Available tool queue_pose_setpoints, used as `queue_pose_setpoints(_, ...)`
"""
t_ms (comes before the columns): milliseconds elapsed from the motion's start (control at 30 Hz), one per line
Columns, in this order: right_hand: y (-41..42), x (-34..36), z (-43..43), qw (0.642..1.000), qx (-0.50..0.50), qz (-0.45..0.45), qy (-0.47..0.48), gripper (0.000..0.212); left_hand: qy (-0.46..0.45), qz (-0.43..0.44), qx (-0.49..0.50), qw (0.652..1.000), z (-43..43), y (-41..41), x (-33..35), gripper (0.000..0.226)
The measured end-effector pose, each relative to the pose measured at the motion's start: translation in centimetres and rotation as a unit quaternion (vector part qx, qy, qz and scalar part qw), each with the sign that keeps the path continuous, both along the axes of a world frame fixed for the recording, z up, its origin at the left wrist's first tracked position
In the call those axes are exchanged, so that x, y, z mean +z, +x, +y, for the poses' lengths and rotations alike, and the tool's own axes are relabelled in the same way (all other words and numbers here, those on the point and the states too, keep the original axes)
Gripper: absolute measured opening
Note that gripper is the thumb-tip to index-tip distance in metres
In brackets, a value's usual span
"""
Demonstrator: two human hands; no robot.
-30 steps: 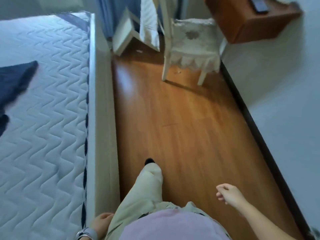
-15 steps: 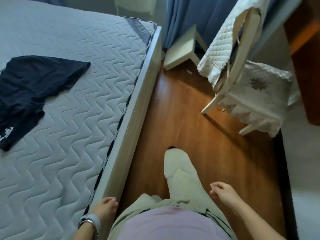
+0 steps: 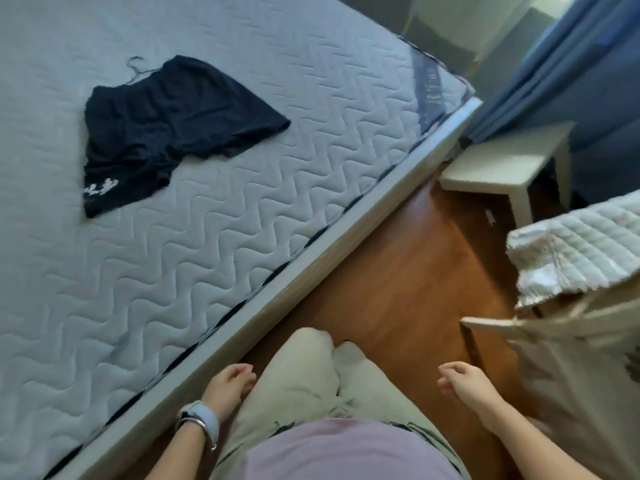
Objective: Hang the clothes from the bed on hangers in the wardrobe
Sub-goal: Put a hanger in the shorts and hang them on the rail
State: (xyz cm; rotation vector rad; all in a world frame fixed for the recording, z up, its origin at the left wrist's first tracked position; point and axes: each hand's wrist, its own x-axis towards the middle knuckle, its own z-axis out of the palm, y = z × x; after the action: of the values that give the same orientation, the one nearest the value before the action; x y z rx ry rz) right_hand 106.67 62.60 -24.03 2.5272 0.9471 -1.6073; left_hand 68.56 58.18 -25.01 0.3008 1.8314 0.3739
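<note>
Dark garment (image 3: 166, 123), perhaps shorts, now fully visible.

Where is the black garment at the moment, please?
In the head view, the black garment lies spread on the mattress, upper left, well in from its edge along the wooden floor.

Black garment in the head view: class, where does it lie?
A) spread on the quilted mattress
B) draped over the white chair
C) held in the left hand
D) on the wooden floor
A: the black garment lies spread flat on the quilted mattress, well away from the left hand and the right hand, which hold nothing.
</note>
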Motion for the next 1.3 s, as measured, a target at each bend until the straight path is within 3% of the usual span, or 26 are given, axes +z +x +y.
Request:
queue_pose_setpoints(133,-2.9,-0.9,8.2,0.997,0.072,0.021,0.0,0.014,-0.06,0.025,0.067,0.996,-0.6,-1.6,-1.5,0.022)
queue_pose_setpoints(233,-6.2,-1.0,13.5,0.992,0.12,0.029,0.001,0.014,-0.086,0.048,0.091,0.991,0.3,-2.6,-1.8,0.012)
queue_pose_setpoints(467,-12.6,0.3,24.0,0.969,0.243,0.033,0.019,0.019,-0.064,0.022,0.164,0.984,9.5,-5.6,-1.7,0.023)
queue_pose_setpoints(667,-15.5,-0.1,31.5,0.95,0.309,0.004,-0.049,0.015,-0.011,-0.01,0.173,0.985,17.8,-8.0,-0.9,0.012)
queue_pose_setpoints(800,-20.3,-1.3,39.3,0.924,0.379,-0.01,-0.057,0.014,0.002,0.018,0.161,0.987,23.8,-11.1,-2.1,0.017)
queue_pose_setpoints(1000,-34.7,-6.1,55.4,0.854,0.518,-0.009,0.043,0.019,0.082,0.133,0.083,0.984,40.3,-20.0,-5.7,0.029)
queue_pose_setpoints(1133,-47.0,-9.1,64.9,0.726,0.657,-0.067,0.191,0.041,0.156,0.262,0.031,0.952,51.4,-27.0,-12.3,0.043)
queue_pose_setpoints(1300,-58.7,-13.6,73.6,0.73,0.606,-0.017,0.316,0.027,0.105,0.373,-0.113,0.915,61.0,-34.2,-21.0,0.06)
